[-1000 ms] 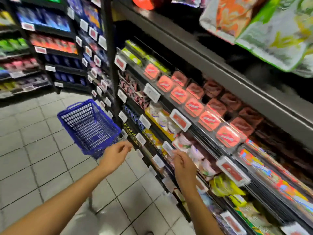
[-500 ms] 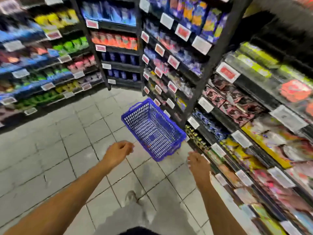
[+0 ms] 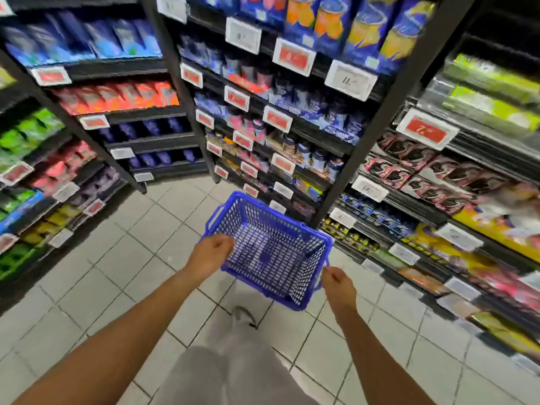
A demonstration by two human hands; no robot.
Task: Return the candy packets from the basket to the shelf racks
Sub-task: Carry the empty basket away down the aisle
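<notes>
A blue plastic basket (image 3: 271, 255) sits low over the tiled floor, and I see no packets inside it. My left hand (image 3: 211, 250) is at its near left corner with fingers curled over the rim; whether it grips is hidden. My right hand (image 3: 336, 283) is at the basket's right side, fingers curled against the blue side handle (image 3: 325, 266). Candy packets (image 3: 415, 168) fill the shelf racks on the right.
Dark shelf racks (image 3: 388, 118) with price tags stand ahead and to the right, and more racks (image 3: 49, 171) run along the left. White floor tiles (image 3: 122, 276) lie between them. My grey trouser leg and shoe (image 3: 244, 320) are below the basket.
My view has swung left from the right-hand shelves to the basket. My right hand left the shelf, and both hands moved to the basket's sides.
</notes>
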